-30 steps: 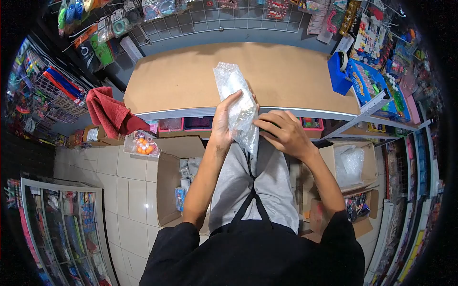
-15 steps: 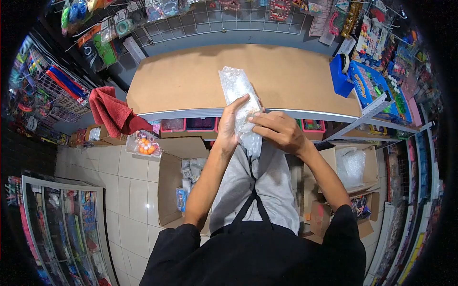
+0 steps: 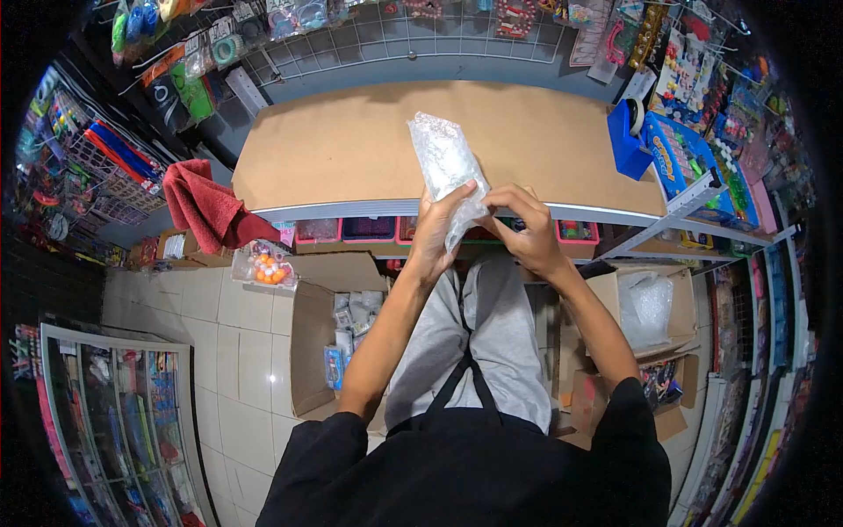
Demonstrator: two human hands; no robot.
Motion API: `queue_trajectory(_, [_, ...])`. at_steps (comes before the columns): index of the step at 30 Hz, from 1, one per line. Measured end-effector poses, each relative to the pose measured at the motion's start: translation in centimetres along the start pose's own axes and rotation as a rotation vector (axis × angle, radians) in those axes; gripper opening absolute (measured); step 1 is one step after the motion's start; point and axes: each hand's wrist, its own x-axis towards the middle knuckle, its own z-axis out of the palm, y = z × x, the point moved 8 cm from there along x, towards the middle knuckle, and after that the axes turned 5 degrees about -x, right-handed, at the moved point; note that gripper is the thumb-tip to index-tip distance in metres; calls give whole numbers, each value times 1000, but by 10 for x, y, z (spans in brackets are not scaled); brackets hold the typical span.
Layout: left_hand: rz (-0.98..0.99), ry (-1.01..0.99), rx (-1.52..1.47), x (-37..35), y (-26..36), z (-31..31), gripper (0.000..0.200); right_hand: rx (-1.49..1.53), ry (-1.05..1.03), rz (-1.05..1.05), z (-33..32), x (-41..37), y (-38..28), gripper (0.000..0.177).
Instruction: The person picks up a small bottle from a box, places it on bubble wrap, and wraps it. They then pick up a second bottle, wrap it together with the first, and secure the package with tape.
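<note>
A long package in clear bubble wrap [image 3: 446, 156] is held up over the front edge of the table; what lies inside the wrap cannot be made out. My left hand [image 3: 436, 221] is closed around its lower part, thumb across the front. At the package's right side, my right hand [image 3: 529, 233] pinches the wrap's edge between thumb and bent fingers. Both hands are above my lap, in front of the brown tabletop [image 3: 334, 149].
A blue tape dispenser [image 3: 629, 140] stands at the table's right end, by a blue display box [image 3: 680, 162]. A red cloth [image 3: 206, 206] hangs at the left corner. Cardboard boxes flank my legs: one with small packets [image 3: 356, 312], another with bubble wrap [image 3: 647, 307].
The package has risen slightly and its lower end has drawn up closer to my left hand. My right hand has moved from the package's front to its right edge, fingers more bent.
</note>
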Motion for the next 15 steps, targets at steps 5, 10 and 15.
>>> queue_trajectory(5, [12, -51, -31, 9, 1, 0, 37, 146, 90, 160, 5, 3, 22, 22])
queue_trajectory(10, [37, -81, 132, 31, 13, 9, 32, 435, 150, 389, 27, 2, 57, 19])
queue_trajectory(15, [78, 18, 400, 55, 22, 1, 40, 593, 227, 510, 39, -2, 74, 21])
